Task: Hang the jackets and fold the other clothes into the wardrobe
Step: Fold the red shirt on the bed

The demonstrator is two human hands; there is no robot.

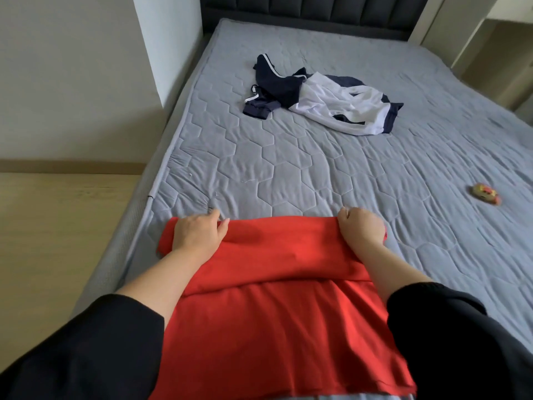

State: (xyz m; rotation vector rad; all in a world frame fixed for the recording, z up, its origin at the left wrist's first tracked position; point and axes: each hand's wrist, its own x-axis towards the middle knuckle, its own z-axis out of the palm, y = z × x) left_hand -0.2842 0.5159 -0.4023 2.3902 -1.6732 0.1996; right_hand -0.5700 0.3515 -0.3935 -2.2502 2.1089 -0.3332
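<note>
Loose black sleeves (86,342), bare forearms.

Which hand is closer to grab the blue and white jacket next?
Right, probably. The right hand sits nearer the jacket than the left hand, though both grip the red cloth.

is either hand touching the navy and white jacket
No, the left hand and right hand grip the red garment, while the navy and white jacket lies apart farther up the bed.

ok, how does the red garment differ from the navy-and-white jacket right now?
The red garment is flat, part-folded, gripped by left hand and right hand; navy-and-white jacket lies crumpled, untouched. The red garment is plain, near edge; jacket two-tone, farther up. Both lie on the grey mattress.
</note>
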